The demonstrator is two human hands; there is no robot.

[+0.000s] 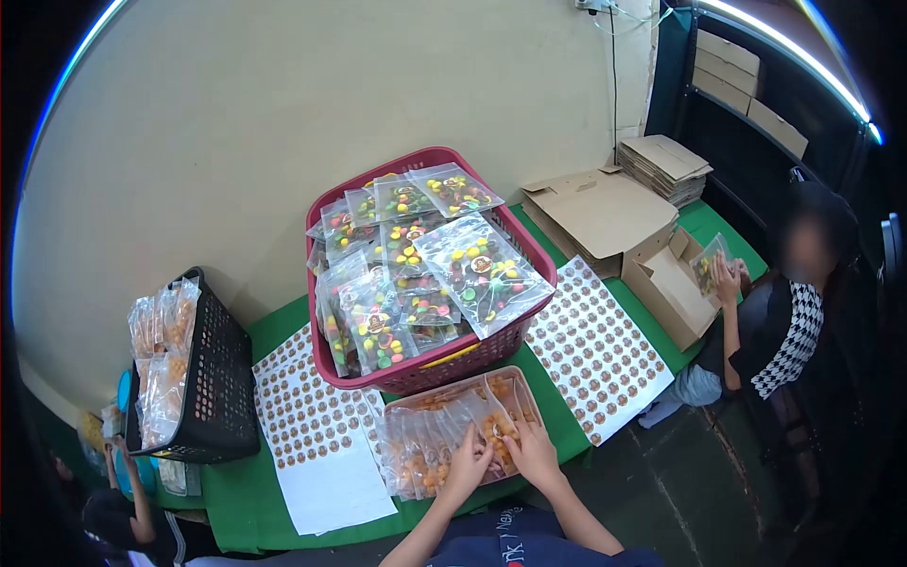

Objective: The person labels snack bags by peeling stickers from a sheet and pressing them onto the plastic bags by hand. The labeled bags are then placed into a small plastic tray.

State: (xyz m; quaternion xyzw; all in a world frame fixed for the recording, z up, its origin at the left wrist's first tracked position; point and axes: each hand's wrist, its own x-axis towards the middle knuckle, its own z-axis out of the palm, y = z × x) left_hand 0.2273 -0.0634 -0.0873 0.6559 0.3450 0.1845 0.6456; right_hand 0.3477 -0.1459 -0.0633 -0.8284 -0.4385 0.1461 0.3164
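A shallow pinkish tray (531, 389) in front of me holds a row of clear plastic bags (416, 463) with orange, ball-like pieces inside. My left hand (467, 465) is over the bags, its fingers closed at the edge of one bag. Just to its right, my right hand (535, 454) pinches the same bag (495, 430) from the other side. Both hands are low over the tray, with the fingertips partly hidden. Behind the tray stands a tall red basket (435, 378), heaped with clear bags of colourful sweets (484, 269) bearing round stickers.
Sticker sheets (600, 354) (316, 406) lie on the green tablecloth (231, 510) either side of the basket. At left is a black basket (227, 397) of bagged snacks. Right, a person (746, 321) holds a sweets bag over an open cardboard box (671, 293); flat cardboard (605, 213) lies behind.
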